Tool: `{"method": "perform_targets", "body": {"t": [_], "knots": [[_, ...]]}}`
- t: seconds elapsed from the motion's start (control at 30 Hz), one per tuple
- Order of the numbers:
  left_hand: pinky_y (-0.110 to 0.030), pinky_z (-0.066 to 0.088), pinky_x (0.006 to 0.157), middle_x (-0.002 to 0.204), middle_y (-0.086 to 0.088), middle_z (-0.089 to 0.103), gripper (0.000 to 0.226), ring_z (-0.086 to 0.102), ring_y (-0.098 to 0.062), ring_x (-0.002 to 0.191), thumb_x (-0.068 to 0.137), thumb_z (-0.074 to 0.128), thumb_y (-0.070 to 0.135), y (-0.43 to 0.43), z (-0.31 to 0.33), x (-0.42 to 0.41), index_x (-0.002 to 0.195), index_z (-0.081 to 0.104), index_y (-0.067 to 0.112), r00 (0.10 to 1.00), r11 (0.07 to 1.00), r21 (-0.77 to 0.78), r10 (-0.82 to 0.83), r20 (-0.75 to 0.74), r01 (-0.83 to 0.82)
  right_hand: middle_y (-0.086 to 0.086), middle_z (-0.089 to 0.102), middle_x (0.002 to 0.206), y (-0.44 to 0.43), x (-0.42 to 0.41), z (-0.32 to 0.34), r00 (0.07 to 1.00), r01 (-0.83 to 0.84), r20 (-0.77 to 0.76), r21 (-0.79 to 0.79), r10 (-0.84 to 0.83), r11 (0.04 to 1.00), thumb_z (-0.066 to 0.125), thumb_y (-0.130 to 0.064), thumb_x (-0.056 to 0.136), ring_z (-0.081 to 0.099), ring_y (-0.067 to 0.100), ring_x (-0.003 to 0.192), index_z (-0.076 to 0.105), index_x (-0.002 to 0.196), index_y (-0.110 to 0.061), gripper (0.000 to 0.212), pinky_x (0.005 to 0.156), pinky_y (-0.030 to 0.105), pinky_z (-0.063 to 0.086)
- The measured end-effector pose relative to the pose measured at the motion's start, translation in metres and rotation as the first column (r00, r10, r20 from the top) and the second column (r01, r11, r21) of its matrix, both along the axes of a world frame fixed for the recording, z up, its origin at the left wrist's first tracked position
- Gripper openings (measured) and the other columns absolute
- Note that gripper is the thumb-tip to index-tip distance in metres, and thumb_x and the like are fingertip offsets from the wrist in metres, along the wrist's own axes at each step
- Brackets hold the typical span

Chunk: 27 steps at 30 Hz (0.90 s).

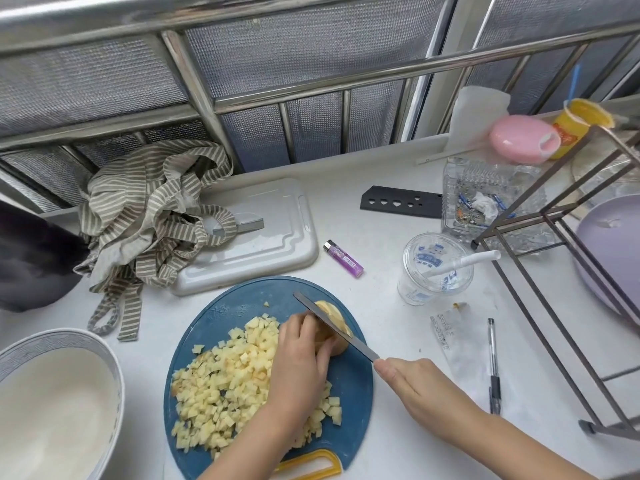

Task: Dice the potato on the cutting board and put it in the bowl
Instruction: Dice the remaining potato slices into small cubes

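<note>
On the far right part of the blue cutting board [349, 386], the uncut potato chunk [337, 346] sits under the left hand [299, 362], whose curled fingers hold it down. The knife [360, 345] cuts into it (thin slices lean to the blade's right), with the right hand [412, 386] wrapped round the handle. Diced cubes [225, 393] heap on the board's left half. The white bowl [52, 336] stands further left, apart from the board.

We lose the bowl [86, 341] past the edge at eight o'clock. Our right hand [415, 389] hides the knife [311, 306] handle, and our left hand [298, 368] hides half the potato [337, 346].
</note>
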<state>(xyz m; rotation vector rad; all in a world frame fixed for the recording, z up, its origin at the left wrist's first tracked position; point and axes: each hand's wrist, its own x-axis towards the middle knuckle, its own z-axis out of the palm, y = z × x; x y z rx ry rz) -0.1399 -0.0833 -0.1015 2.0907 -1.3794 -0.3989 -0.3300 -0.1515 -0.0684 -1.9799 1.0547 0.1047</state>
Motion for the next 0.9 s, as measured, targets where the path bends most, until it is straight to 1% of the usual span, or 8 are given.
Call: {"method": "perform_targets", "body": {"t": [0.17, 0.27, 0.4, 0.5, 0.63, 0.73, 0.83, 0.9], "knots": [[-0.016, 0.032, 0.080, 0.097, 0.017, 0.040, 0.026, 0.036, -0.004, 0.089, 0.084, 0.071, 0.022, -0.0005, -0.0001, 0.0006, 0.104, 0.056, 0.019, 1.000, 1.000, -0.001, 0.006, 0.013, -0.006, -0.005, 0.039, 0.055, 0.0019, 0.0001, 0.0006, 1.000, -0.001, 0.020, 0.012, 0.001, 1.000, 0.004, -0.084, 0.074, 0.038, 0.011, 0.057, 0.032, 0.062, -0.021, 0.069, 0.057, 0.025, 0.030], [-0.015, 0.030, 0.082, 0.100, 0.015, 0.042, 0.026, 0.035, -0.004, 0.090, 0.084, 0.071, 0.022, -0.0002, -0.0003, 0.0007, 0.106, 0.057, 0.016, 1.000, 1.000, 0.012, 0.005, 0.011, -0.005, -0.011, 0.043, 0.056, 0.0034, 0.0002, 0.0020, 1.000, 0.000, 0.015, 0.021, 0.000, 1.000, 0.008, -0.077, 0.078, 0.037, 0.011, 0.058, 0.032, 0.063, -0.020, 0.063, 0.058, 0.027, 0.030], [-0.015, 0.029, 0.084, 0.098, 0.011, 0.044, 0.030, 0.034, -0.004, 0.090, 0.084, 0.072, 0.019, -0.0006, 0.0002, 0.0001, 0.108, 0.055, 0.013, 1.000, 1.000, 0.025, 0.018, 0.008, -0.019, -0.003, 0.037, 0.055, 0.0065, -0.0004, 0.0004, 1.000, -0.001, 0.012, -0.030, 0.001, 1.000, -0.003, -0.090, 0.070, 0.041, 0.011, 0.059, 0.032, 0.063, -0.024, 0.075, 0.057, 0.024, 0.032], [-0.015, 0.030, 0.083, 0.097, 0.013, 0.040, 0.029, 0.033, -0.004, 0.089, 0.083, 0.072, 0.018, -0.0014, 0.0004, -0.0009, 0.106, 0.055, 0.014, 1.000, 1.000, 0.010, 0.009, 0.012, -0.009, -0.005, 0.042, 0.055, 0.0086, -0.0015, -0.0035, 1.000, 0.009, 0.014, -0.061, -0.008, 0.998, -0.007, -0.092, 0.065, 0.043, 0.011, 0.060, 0.033, 0.064, -0.026, 0.077, 0.056, 0.024, 0.032], [-0.020, 0.034, 0.081, 0.099, 0.011, 0.044, 0.026, 0.036, -0.007, 0.090, 0.084, 0.071, 0.020, -0.0009, 0.0001, -0.0012, 0.105, 0.055, 0.016, 1.000, 1.000, 0.008, 0.007, 0.011, -0.007, -0.018, 0.048, 0.060, 0.0080, -0.0013, -0.0036, 0.999, 0.014, 0.040, -0.029, -0.013, 0.999, -0.001, -0.091, 0.069, 0.041, 0.011, 0.058, 0.031, 0.063, -0.025, 0.074, 0.055, 0.023, 0.030], [-0.021, 0.036, 0.083, 0.103, 0.006, 0.048, 0.027, 0.037, -0.009, 0.092, 0.084, 0.070, 0.020, -0.0003, -0.0015, -0.0010, 0.107, 0.057, 0.014, 1.000, 1.000, 0.027, 0.011, 0.006, -0.012, -0.016, 0.047, 0.059, 0.0075, -0.0017, -0.0028, 0.999, 0.008, 0.040, -0.021, -0.007, 1.000, 0.002, -0.088, 0.073, 0.040, 0.011, 0.057, 0.031, 0.062, -0.025, 0.070, 0.055, 0.024, 0.029], [-0.022, 0.036, 0.082, 0.101, 0.008, 0.047, 0.027, 0.036, -0.008, 0.090, 0.084, 0.071, 0.018, -0.0014, -0.0008, -0.0017, 0.106, 0.057, 0.014, 1.000, 1.000, 0.018, 0.017, -0.003, -0.017, -0.017, 0.048, 0.060, 0.0074, -0.0004, -0.0011, 1.000, -0.001, 0.027, -0.019, 0.002, 1.000, 0.004, -0.083, 0.078, 0.042, 0.010, 0.058, 0.031, 0.062, -0.027, 0.064, 0.056, 0.023, 0.029], [-0.022, 0.035, 0.081, 0.099, 0.009, 0.046, 0.027, 0.034, -0.006, 0.089, 0.082, 0.072, 0.016, -0.0019, -0.0004, -0.0020, 0.105, 0.057, 0.014, 1.000, 1.000, 0.011, 0.022, -0.006, -0.022, -0.009, 0.046, 0.058, 0.0079, 0.0023, 0.0022, 1.000, -0.011, 0.009, -0.009, 0.011, 1.000, 0.008, -0.076, 0.082, 0.041, 0.010, 0.058, 0.032, 0.063, -0.027, 0.058, 0.057, 0.024, 0.031]]}}
